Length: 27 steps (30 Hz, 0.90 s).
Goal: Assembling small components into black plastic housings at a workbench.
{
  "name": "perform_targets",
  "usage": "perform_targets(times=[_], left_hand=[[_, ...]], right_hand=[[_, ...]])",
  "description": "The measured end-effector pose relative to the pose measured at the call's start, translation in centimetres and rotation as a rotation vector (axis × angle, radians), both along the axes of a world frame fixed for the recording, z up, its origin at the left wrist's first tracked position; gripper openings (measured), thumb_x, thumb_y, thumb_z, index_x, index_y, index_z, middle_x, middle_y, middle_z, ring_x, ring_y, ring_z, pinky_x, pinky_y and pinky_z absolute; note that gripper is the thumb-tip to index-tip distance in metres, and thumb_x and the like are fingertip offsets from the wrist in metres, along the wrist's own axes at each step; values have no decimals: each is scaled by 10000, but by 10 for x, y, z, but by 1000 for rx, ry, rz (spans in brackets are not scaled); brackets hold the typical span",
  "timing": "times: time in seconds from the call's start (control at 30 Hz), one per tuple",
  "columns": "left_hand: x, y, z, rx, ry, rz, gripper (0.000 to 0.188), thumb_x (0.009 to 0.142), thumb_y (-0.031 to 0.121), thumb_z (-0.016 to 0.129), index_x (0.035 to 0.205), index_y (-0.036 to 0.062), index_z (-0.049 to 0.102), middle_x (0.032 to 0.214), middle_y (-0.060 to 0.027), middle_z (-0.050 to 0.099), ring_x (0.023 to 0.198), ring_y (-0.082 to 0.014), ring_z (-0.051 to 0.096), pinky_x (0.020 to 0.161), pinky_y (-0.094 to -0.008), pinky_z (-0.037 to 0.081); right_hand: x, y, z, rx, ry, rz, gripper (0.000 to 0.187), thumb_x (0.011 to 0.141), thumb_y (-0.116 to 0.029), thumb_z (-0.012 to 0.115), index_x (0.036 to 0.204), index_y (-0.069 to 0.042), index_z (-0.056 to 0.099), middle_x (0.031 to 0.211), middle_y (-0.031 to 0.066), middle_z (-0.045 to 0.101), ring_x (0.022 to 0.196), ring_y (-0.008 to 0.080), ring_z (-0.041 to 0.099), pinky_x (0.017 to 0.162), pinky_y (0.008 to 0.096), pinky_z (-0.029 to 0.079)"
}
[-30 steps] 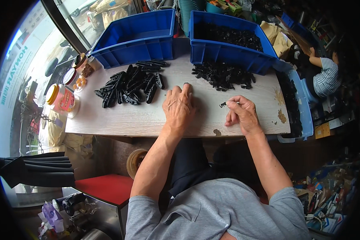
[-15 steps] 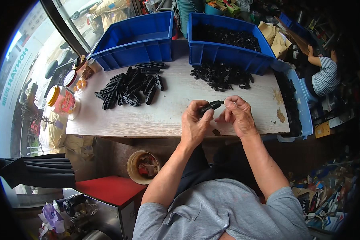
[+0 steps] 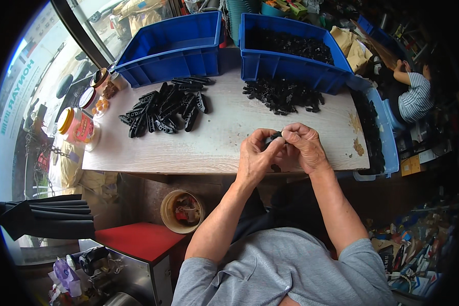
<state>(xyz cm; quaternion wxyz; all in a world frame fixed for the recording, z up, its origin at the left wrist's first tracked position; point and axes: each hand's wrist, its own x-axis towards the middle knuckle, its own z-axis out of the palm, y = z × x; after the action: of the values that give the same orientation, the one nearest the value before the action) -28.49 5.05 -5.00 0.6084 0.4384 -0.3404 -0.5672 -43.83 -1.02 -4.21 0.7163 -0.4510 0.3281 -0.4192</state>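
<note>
My left hand [image 3: 257, 157] is closed around a black plastic part [image 3: 274, 136], mostly hidden by the fingers, above the table's front edge. My right hand [image 3: 307, 149] meets it there, thumb and forefinger pinched at the part's end on what looks like a small black piece, largely covered. Beyond the hands lies a loose heap of small black plastic pieces [image 3: 283, 96]. To the left, long curved black plastic parts [image 3: 166, 108] are piled on the pale wooden table [image 3: 209, 148].
Two blue bins stand at the back: the left bin [image 3: 168, 64] and the right bin [image 3: 296, 71], which holds small black pieces. Jars [image 3: 79, 127] line the left edge. A light-blue tub [image 3: 391, 148] adjoins the right side. A bucket [image 3: 169, 224] sits below; another person [image 3: 415, 97] is at far right.
My hands have come closer together, the left moving slightly right. The black part, plainly visible before between them, is now mostly covered by fingers.
</note>
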Motion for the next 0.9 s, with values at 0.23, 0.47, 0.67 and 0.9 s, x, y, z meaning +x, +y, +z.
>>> perform_targets(times=[0.23,0.47,0.67,0.9], left_hand=[[-1,-1,10,95,40,88,192,916,148,676,926,-39,633,746,-45,645,609,-75,609,537,-220,517],[-1,1,3,42,159,156,116,913,92,652,889,-21,638,723,-57,646,579,-92,607,540,-225,517],[-2,4,5,0,141,132,84,914,72,644,904,-11,642,716,-55,647,577,-94,612,546,-221,518],[-2,6,5,-210,-364,185,164,896,108,684,962,-36,643,803,-91,671,717,-153,637,629,-292,534]], right_hand=[[2,3,6,-27,150,-20,152,879,-203,740,930,-86,660,735,-36,610,540,48,529,524,188,433],[3,2,17,17,332,131,329,869,-381,726,772,-103,578,608,-47,529,446,41,454,422,202,356],[12,17,12,-68,288,-42,337,880,-337,710,707,-120,519,556,-50,482,442,41,428,400,214,335],[2,14,7,-136,256,-66,294,892,-287,681,713,-121,518,538,-48,457,430,61,417,428,259,444]])
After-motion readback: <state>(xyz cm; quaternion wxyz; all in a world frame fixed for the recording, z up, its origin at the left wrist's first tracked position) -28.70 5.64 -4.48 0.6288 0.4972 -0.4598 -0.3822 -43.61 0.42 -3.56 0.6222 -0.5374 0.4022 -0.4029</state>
